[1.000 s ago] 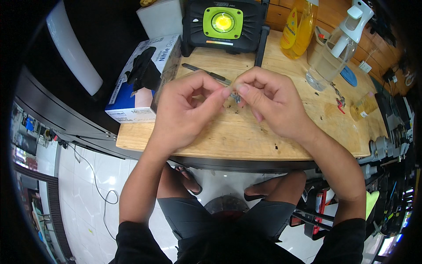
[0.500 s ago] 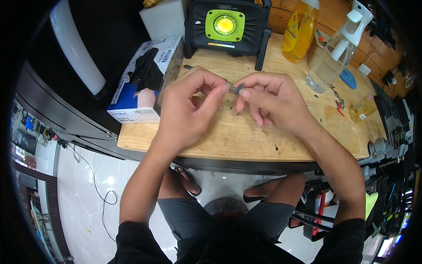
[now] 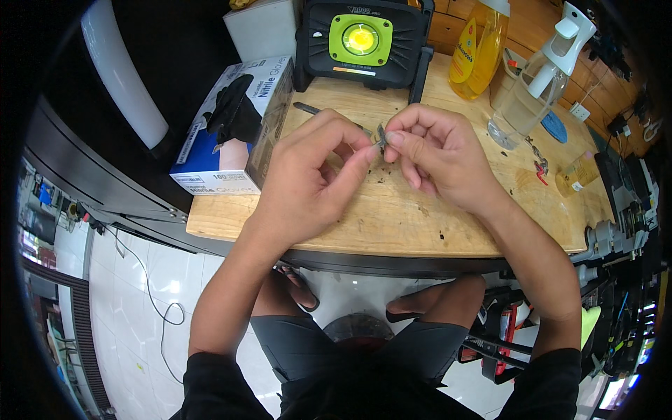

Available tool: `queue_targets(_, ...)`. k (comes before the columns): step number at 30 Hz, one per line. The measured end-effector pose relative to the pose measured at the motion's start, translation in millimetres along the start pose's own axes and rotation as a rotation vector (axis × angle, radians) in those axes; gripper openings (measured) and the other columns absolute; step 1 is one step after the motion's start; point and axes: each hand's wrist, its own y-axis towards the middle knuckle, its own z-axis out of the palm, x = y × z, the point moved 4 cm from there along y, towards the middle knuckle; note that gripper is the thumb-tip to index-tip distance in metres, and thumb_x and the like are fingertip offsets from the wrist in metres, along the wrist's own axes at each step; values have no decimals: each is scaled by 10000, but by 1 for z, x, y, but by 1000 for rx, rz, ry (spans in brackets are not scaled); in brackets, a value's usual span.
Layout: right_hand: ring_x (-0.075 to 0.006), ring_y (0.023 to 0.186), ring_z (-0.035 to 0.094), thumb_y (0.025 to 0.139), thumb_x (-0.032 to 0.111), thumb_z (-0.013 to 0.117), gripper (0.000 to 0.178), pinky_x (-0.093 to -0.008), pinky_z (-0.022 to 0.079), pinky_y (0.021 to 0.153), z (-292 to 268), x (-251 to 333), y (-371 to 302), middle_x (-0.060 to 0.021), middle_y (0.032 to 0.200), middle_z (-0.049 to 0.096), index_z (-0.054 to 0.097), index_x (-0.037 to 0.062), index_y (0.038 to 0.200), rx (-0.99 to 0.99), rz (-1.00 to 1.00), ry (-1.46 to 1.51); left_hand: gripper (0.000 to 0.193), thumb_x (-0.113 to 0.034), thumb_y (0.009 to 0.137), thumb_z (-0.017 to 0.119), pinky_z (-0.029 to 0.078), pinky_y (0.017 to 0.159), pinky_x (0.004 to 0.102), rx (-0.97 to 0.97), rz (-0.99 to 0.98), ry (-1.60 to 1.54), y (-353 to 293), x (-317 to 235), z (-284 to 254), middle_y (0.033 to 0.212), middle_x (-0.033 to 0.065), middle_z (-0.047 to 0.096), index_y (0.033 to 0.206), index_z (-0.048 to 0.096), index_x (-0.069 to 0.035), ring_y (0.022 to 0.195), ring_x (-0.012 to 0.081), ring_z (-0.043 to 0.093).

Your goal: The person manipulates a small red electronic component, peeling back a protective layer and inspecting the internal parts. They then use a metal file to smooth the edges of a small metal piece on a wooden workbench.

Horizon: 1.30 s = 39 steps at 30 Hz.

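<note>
Small dark piece (image 3: 382, 136) stands more upright than half a second ago, your left hand (image 3: 311, 171) and right hand (image 3: 442, 155) both pinching it; handling apparently remains two-handed.

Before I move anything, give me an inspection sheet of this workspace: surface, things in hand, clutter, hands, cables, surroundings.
Surface: wooden tabletop, scattered with small dark bits.
Things in hand: one small dark piece, too small to identify.
Clutter: glove box at left; slim dark-handled tool partly behind the left hand; work light at the back; amber bottle, spray bottle and blue pad toward the right.
Hands: left hand and right hand both bare, pinching the piece between them above the tabletop.
Cables: thin dark cord on the floor at left.
Surroundings: pale tiled floor; wall socket at far right.
</note>
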Motion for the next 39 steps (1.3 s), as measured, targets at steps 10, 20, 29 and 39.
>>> queue_targets(10, -40, 657, 591, 977, 67, 676, 299, -204, 453, 544, 7, 2, -1, -59, 1029, 686, 626, -26, 1257, 59, -78, 45, 124, -93, 966, 688, 494, 574, 281, -96, -156, -110, -3, 16, 0, 839, 120, 653, 934, 664, 25, 709, 179, 654)
queue_targets(20, -21, 694, 591, 989, 109, 693, 191, -203, 464, 580, 9, 2, -1, -3, 916, 686, 659, 0, 1142, 34, -42, -20, 181, -127, 1021, 630, 489, 640, 261, 68, -299, -298, -5, 12, 5, 827, 67, 647, 945, 647, 36, 716, 103, 620)
queue_targets(29, 8, 685, 504, 1026, 110, 628, 92, -201, 384, 565, 15, -7, -1, 53, 832, 580, 605, 22, 1037, 19, -144, -77, 228, -221, 1066, 577, 475, 670, 232, 159, -335, -533, -6, 13, 9, 870, 18, 638, 970, 623, -19, 787, 81, 631)
queue_targets(39, -38, 591, 502, 997, 135, 656, 124, -215, 381, 524, 11, -2, 1, 22, 746, 577, 637, 19, 957, 3, -9, 5, 116, -34, 905, 695, 491, 537, 272, -90, -29, 6, -1, 2, 3, 815, 85, 612, 868, 593, 4, 675, 152, 629)
